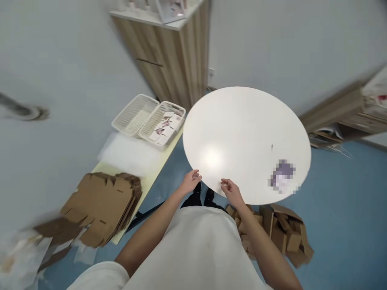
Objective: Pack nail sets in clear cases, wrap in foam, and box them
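Note:
I stand at a round white table (242, 121). My left hand (190, 181) hovers at the table's near edge with its fingers curled loosely, and nothing shows in it. My right hand (231, 190) is close beside it at the same edge, thumb and fingers pinched together; whether anything is between them is too small to make out. A blurred purple and white item (282, 177) lies on the table to the right of my hands.
A low yellow bench (151, 177) on the left carries a stack of flat cardboard blanks (102, 209), clear plastic bags (128, 153) and two white mesh baskets (148, 119), one holding cards. Folded cardboard boxes (281, 233) lie on the blue floor under the table. A wooden cabinet (169, 52) stands behind.

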Demonstrator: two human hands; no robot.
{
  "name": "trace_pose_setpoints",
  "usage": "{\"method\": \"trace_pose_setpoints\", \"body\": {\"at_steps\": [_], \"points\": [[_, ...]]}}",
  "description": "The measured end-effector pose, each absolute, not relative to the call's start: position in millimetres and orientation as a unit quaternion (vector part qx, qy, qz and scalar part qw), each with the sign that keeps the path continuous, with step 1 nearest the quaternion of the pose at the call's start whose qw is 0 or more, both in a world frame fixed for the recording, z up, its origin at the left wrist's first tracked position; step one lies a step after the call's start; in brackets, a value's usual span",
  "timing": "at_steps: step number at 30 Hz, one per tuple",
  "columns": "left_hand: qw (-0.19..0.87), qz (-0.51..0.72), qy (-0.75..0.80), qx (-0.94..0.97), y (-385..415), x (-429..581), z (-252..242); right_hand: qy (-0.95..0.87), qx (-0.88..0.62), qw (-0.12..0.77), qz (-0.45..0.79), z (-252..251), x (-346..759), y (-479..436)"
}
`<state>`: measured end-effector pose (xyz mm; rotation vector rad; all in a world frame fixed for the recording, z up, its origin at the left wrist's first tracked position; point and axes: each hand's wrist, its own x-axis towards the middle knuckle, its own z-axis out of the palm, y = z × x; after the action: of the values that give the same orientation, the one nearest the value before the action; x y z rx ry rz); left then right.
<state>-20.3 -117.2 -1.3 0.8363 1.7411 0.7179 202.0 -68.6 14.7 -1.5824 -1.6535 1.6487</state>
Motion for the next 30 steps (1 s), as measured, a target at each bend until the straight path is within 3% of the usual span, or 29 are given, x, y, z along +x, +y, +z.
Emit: {"method": "trace_pose_setpoints", "body": {"at_steps": [8, 16, 23, 30], "points": [[0.423, 0.403, 0.772, 0.251, -160.8, -80.8, 7.2, -0.660, -0.467, 0.122, 0.576, 36.8, 124.4, -27.5], [0.376, 0.475, 0.763, 0.226, -184.9, -157.6, 24.0, -0.715, -0.358, 0.087, 0.594, 45.4, 3.7, -50.9], [0.415, 0.508, 0.730, 0.191, -174.5, -190.6, 25.3, -0.746, -0.330, -0.017, 0.578, 42.3, -30.0, -61.7], [0.433, 0.514, 0.709, 0.215, -123.2, -215.1, 35.4, -0.756, -0.376, 0.022, 0.535, 42.0, -70.5, 1.8]]}}
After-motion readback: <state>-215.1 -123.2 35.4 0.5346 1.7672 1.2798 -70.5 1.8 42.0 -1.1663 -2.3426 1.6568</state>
